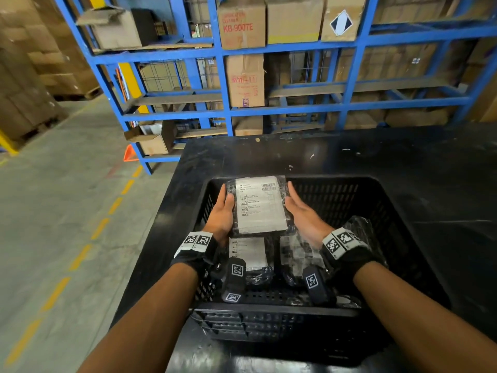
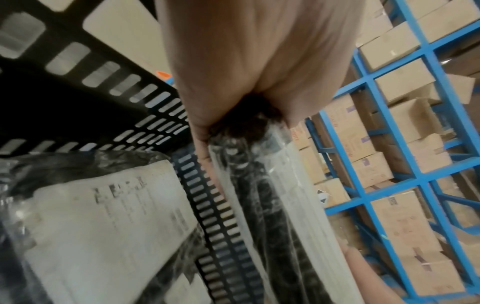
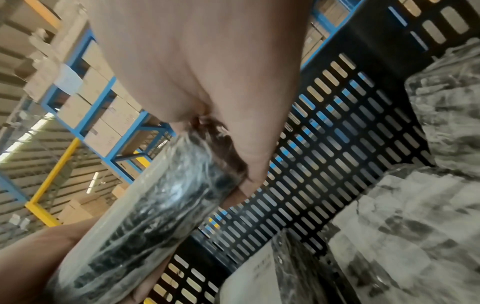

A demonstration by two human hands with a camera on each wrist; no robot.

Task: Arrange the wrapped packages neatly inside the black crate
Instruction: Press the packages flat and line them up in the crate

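A black plastic-wrapped package (image 1: 259,205) with a white label facing up is held just above the black slotted crate (image 1: 349,192), near its far wall. My left hand (image 1: 226,203) grips its left edge and my right hand (image 1: 294,203) grips its right edge, thumbs on top and fingers underneath. The left wrist view shows the held package (image 2: 259,195) edge-on under the palm (image 2: 246,72). In the right wrist view the thumb and fingers (image 3: 246,164) pinch the package (image 3: 145,226). Several more wrapped packages (image 1: 250,254) (image 1: 298,254) (image 1: 360,227) lie in the crate below.
The crate stands on a black table (image 1: 403,157) with bare surface behind and to the right. Blue shelving (image 1: 228,103) with cardboard boxes stands beyond the table. A concrete floor with yellow dashes (image 1: 80,257) runs along the left.
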